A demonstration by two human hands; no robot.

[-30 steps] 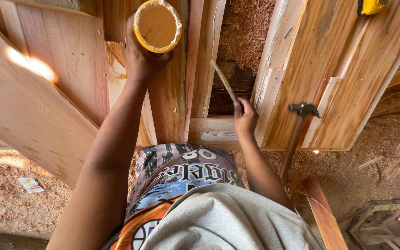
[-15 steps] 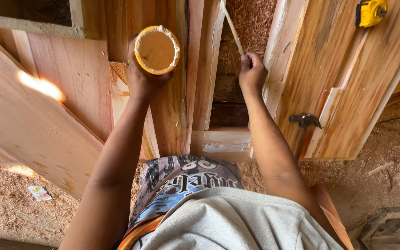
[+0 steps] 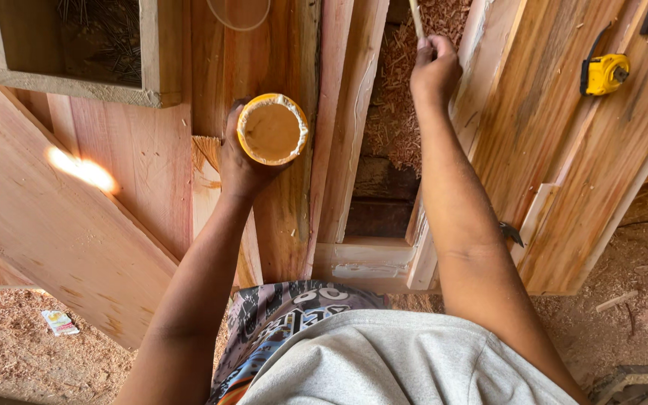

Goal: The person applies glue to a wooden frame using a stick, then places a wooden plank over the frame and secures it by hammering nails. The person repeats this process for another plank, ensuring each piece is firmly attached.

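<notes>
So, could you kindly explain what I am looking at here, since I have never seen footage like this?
There is no machine: one camera sits on a person's head and looks down at their two bare hands, with their grey shirt at the bottom edge. The left hand grips an open round yellow tub of tan paste. The right hand reaches further out and holds a thin pale stick. Beneath them lie reddish wooden boards, with a gap showing wood shavings. A yellow tape measure rests on the boards to the right, and an open wooden box sits at the upper left.
</notes>
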